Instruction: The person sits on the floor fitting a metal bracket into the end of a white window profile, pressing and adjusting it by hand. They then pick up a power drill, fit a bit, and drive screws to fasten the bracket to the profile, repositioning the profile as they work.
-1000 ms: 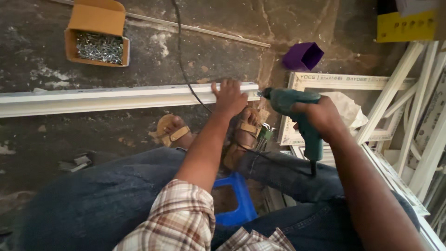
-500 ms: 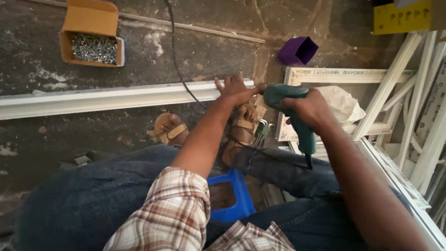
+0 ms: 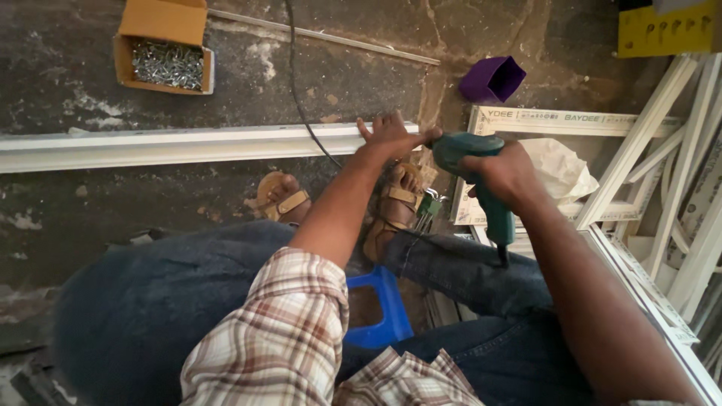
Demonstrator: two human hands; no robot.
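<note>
My left hand presses flat on the right end of a long white plastic profile lying across the stone floor, fingers spread. My right hand grips a green electric drill by its handle, with the nose pointing left at the profile's end, right beside my left thumb. The drill's black cord runs away over the profile toward the top. I sit on a low blue stool, jeans-clad knees apart, sandalled feet just under the profile.
An open cardboard box of metal screws sits at the upper left. A purple plastic cup lies beyond the drill. White frames and a crumpled white bag crowd the right side. A thin rod lies further away.
The drill and my right hand have moved left, closer to the profile's end and my left hand. My left hand has stayed pressed on the profile.
</note>
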